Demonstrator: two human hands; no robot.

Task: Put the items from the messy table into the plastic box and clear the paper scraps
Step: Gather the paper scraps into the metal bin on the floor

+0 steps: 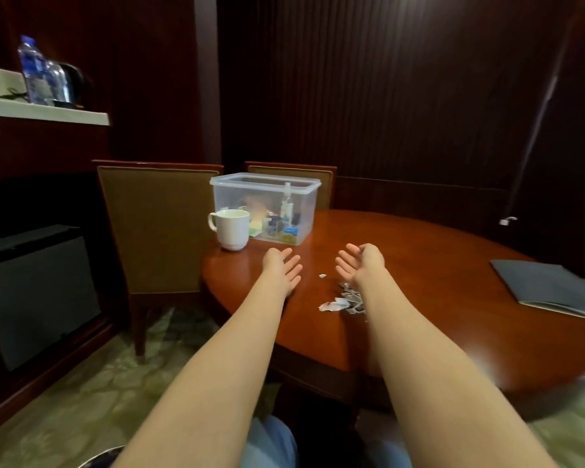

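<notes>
While my left hand and right hand hang over the tabletop, fingers spread and holding nothing, I see the paper scraps heaped just behind the right hand, beside its wrist, so that hand is nearer. One stray scrap lies between the hands. The plastic box stands just beyond the left hand.

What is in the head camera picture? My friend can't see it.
The left hand and right hand, open and empty, stretch over a wooden table, with paper scraps piled by the right wrist. Behind them stand a clear plastic box holding items and a white mug beside it.
</notes>
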